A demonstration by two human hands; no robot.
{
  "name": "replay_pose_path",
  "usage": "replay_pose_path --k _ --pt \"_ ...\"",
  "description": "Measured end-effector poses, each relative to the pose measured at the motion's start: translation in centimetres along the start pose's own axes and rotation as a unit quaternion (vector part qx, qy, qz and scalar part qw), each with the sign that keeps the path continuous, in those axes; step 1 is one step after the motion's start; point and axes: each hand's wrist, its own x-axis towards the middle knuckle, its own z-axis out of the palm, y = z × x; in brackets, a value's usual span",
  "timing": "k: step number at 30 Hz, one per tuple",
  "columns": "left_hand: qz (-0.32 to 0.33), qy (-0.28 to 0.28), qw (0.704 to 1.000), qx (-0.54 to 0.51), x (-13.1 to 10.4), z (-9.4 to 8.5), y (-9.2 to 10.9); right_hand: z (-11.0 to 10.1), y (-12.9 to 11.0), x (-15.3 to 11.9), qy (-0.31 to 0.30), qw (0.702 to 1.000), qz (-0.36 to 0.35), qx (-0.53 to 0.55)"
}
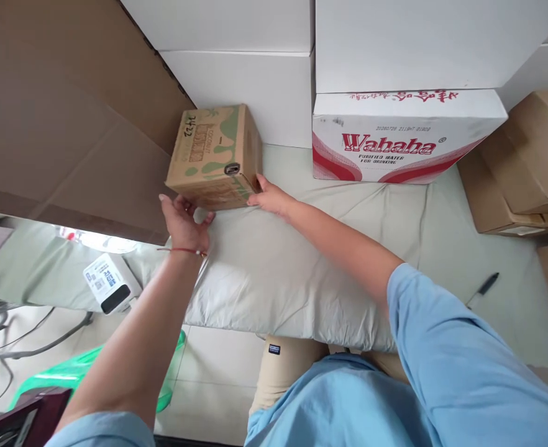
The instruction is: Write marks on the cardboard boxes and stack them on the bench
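A brown cardboard box (209, 146) with green print, the word COCONUT and handwritten digits stands on the cloth-covered surface, against the white boxes. My right hand (271, 197) grips its near right corner, thumb at the front and a finger along the side. At the near left corner is my left hand (185, 225), palm turned up, fingers partly curled and apart, the thumb pointing right. Its fingertips are at the box's lower front edge; whether they bear any weight I cannot tell. A red cord circles the left wrist.
Left of the box rises a large brown carton (69, 118). A Wahaha water carton (395, 146) sits right of centre under a white box (409, 43). Brown boxes (525, 161) are stacked at the right. A white device (110, 282) and a black pen (488, 284) lie near the front.
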Motion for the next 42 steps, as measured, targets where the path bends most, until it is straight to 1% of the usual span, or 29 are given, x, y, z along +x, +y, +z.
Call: replay_pose_path --k 2,3,4,5,6,7,8,9,10,12,13,14,16,17,18,20,22,23,24,25,26,28,30,31,33,35,37,39,42 --pt "0.023 -0.008 1.0 0.003 -4.5 -1.0 -0.1 -1.1 -0.5 -2.9 0.006 0.998 0.033 0.051" --pt "0.031 -0.015 0.999 0.007 -7.5 -1.7 -0.1 -2.2 -0.7 -4.9 0.006 0.996 0.044 0.073" --pt "0.038 -0.042 0.998 0.019 -10.8 -2.6 -0.1 -3.4 -1.0 -7.0 0.01 0.995 0.047 0.088" --pt "0.051 -0.105 0.991 0.063 -14.3 -3.5 -0.2 -4.8 -1.3 -9.2 0.017 0.993 0.056 0.102" --pt "0.06 -0.189 0.975 0.099 -17.9 -4.3 -0.4 -6.2 -1.4 -11.5 0.014 0.991 0.066 0.117" --pt "0.064 -0.283 0.947 0.135 -21.3 -5.0 -0.7 -7.5 -1.5 -13.6 0.015 0.989 0.069 0.129" --pt "0.081 -0.366 0.91 0.176 -24.4 -5.5 -1.1 -8.6 -1.4 -15.6 0.018 0.988 0.065 0.138" --pt "0.122 -0.422 0.872 0.217 -27.0 -5.7 -1.6 -9.6 -1.3 -17.4 0.03 0.988 0.058 0.14" --pt "0.173 -0.46 0.835 0.249 -29.0 -5.6 -2.1 -10.3 -1.0 -19.0 0.059 0.988 0.052 0.135" --pt "0.238 -0.5 0.782 0.286 -31.3 -5.3 -3.0 -11.1 -0.4 -22.0 0.134 0.983 0.045 0.115" --pt "0.256 -0.507 0.769 0.293 -31.8 -5.1 -3.2 -11.3 -0.1 -23.4 0.166 0.98 0.044 0.105" --pt "0.264 -0.502 0.768 0.298 -32.0 -5.2 -3.1 -11.3 0.2 -24.8 0.183 0.977 0.045 0.097" --pt "0.264 -0.455 0.794 0.304 -32.1 -6.2 -2.6 -11.0 0.6 -27.6 0.181 0.978 0.051 0.089" --pt "0.26 -0.408 0.819 0.31 -32.1 -7.0 -2.1 -10.8 0.7 -29.0 0.176 0.979 0.054 0.082" --pt "0.254 -0.345 0.845 0.319 -32.2 -8.0 -1.6 -10.6 0.8 -30.3 0.176 0.98 0.056 0.072" --pt "0.233 -0.179 0.896 0.334 -32.4 -10.0 -0.7 -9.9 0.8 -32.4 0.184 0.981 0.052 0.043" --pt "0.199 0.006 0.928 0.314 -32.1 -11.2 -0.4 -8.9 0.6 -33.8 0.188 0.981 0.046 0.013" --pt "0.175 0.079 0.94 0.282 -31.7 -11.4 -0.6 -8.3 0.5 -34.2 0.188 0.981 0.043 0.003" --pt "0.145 0.127 0.952 0.238 -31.1 -11.4 -0.9 -7.7 0.3 -34.5 0.188 0.981 0.04 -0.002" --pt "0.109 0.146 0.965 0.188 -30.5 -11.3 -1.4 -7.0 0.2 -34.6 0.189 0.981 0.036 -0.003" --pt "0.066 0.134 0.979 0.141 -29.8 -11.0 -2.0 -6.4 0.1 -34.7 0.191 0.981 0.029 -0.003" --pt "-0.009 0.064 0.995 0.072 -29.2 -10.3 -3.1 -5.3 0.0 -34.4 0.199 0.98 0.008 -0.008" --pt "-0.023 0.0 0.999 0.048 -29.6 -9.6 -3.5 -4.6 0.3 -33.9 0.23 0.973 -0.013 -0.021" --pt "-0.003 -0.028 0.998 0.052 -30.2 -9.2 -3.2 -4.5 0.5 -33.5 0.257 0.966 -0.018 -0.025" --pt "0.072 -0.103 0.988 0.093 -31.8 -8.4 -1.8 -4.6 1.2 -32.8 0.33 0.944 -0.013 -0.008" --pt "0.169 -0.202 0.95 0.166 -33.3 -7.4 0.3 -5.0 1.9 -32.2 0.396 0.917 0.011 0.045" --pt "0.256 -0.264 0.905 0.213 -34.2 -6.3 2.3 -5.4 2.3 -31.9 0.427 0.897 0.034 0.109" --pt "0.311 -0.289 0.876 0.229 -34.5 -5.4 3.4 -5.5 2.6 -32.0 0.431 0.887 0.046 0.16" --pt "0.335 -0.289 0.87 0.218 -34.5 -4.7 3.3 -5.4 2.7 -32.6 0.427 0.882 0.051 0.192"
